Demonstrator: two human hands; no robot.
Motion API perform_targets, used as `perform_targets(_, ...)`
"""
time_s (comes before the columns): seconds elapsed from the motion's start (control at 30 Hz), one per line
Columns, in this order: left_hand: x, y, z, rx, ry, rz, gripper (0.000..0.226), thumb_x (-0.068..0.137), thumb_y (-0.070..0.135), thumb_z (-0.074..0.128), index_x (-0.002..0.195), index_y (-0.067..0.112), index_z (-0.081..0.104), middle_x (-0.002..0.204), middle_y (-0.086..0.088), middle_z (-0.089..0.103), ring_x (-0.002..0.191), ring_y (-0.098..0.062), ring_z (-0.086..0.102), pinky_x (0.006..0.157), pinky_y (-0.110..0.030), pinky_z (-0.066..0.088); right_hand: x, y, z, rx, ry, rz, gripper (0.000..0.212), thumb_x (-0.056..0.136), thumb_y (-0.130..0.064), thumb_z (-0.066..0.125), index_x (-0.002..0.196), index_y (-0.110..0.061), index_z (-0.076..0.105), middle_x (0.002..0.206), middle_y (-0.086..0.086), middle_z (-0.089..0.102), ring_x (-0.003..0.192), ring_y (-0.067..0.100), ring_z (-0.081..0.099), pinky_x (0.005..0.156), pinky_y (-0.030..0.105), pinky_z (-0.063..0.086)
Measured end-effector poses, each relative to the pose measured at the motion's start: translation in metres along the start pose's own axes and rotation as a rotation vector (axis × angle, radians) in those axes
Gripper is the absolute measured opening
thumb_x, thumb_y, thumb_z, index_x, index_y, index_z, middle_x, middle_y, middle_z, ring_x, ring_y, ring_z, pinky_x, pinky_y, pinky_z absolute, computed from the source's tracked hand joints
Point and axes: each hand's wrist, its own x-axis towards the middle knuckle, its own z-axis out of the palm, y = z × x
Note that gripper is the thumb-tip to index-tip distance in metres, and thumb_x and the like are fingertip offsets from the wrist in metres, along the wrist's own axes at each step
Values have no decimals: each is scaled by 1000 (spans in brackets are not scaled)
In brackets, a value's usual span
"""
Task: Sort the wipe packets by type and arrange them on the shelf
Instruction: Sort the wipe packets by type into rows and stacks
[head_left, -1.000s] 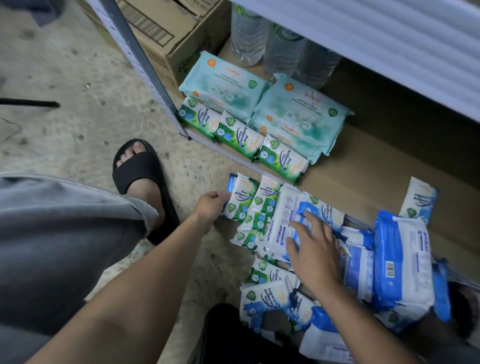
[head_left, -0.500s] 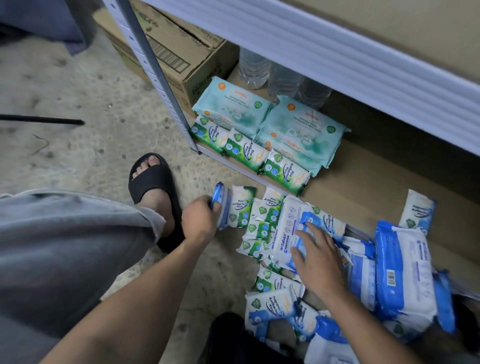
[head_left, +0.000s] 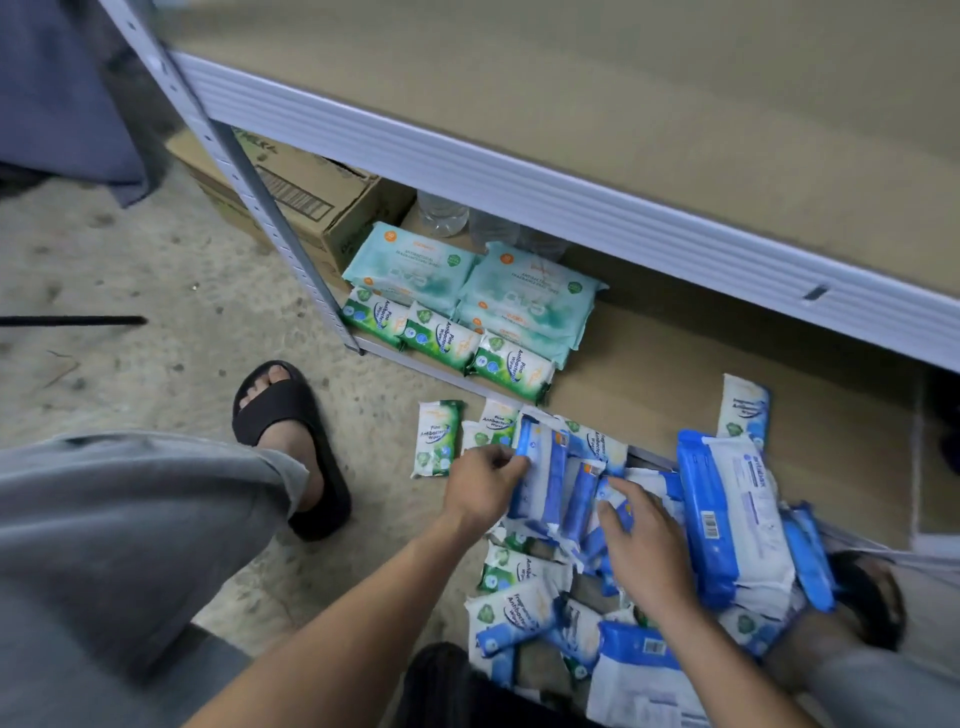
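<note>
A jumble of wipe packets lies on the floor and over the front edge of the bottom shelf (head_left: 675, 374). My left hand (head_left: 483, 483) grips a blue-and-white packet (head_left: 543, 467) by its edge, holding it over the pile. My right hand (head_left: 644, 545) rests with stretched fingers on small blue packets (head_left: 582, 501). A green pine packet (head_left: 439, 439) lies alone on the floor, left of the pile. On the shelf, two teal packs (head_left: 415, 265) sit behind a row of three green pine packets (head_left: 441, 338). A large blue pack (head_left: 737, 514) lies to the right.
A cardboard box (head_left: 306, 192) and water bottles (head_left: 441, 213) stand at the back of the shelf. The metal upright (head_left: 249, 192) and the upper shelf beam (head_left: 571, 208) hang over the work area. My sandalled foot (head_left: 291, 415) is left of the pile.
My left hand picked up a blue-and-white packet at the pile's left end and carried it right, towards my right hand. One green packet now lies apart on the floor. The view tilted upward.
</note>
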Motion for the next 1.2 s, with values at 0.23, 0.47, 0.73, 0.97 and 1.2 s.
perform_targets(0.23, -22, -9, 44, 252, -216, 191, 25, 92, 14, 63, 114, 16, 75, 108, 1, 76, 94, -12, 70, 87, -25, 54, -19, 31, -14, -5, 17, 52, 38, 101, -31, 54, 137, -21, 57, 139, -2, 57, 126, 21, 53, 98, 35, 45)
perform_targets(0.47, -15, -19, 11, 325, -50, 147, 25, 93, 23, 65, 117, 22, 73, 112, 9, 74, 88, -8, 68, 78, -18, 48, -17, 17, -7, -145, -30, -16, 48, 99, -32, 54, 146, -22, 49, 146, -1, 48, 131, 25, 45, 108, 38, 40)
perform_targets(0.73, -3, -61, -46, 286, 142, -74, 26, 90, 31, 66, 115, 24, 72, 109, 10, 73, 90, -13, 68, 85, -26, 53, 16, -41, 25, -310, -77, -250, 46, 98, -35, 57, 142, -21, 54, 142, -3, 53, 131, 24, 44, 110, 38, 35)
perform_targets(0.97, 35, -89, -68, 181, 223, -182, 30, 87, 36, 67, 114, 23, 71, 110, 7, 72, 90, -14, 68, 82, -25, 52, 59, -84, 70, -473, -167, -333, 45, 99, -40, 51, 142, -26, 53, 142, -5, 54, 133, 21, 42, 109, 39, 31)
perform_targets(1.2, 75, -92, -57, 150, 245, -201, 40, 86, 36, 70, 123, 21, 66, 116, 0, 70, 103, -20, 66, 88, -32, 52, 99, -105, 99, -796, -181, -364, 38, 103, -37, 38, 134, -25, 57, 123, -1, 66, 121, 24, 45, 95, 42, 30)
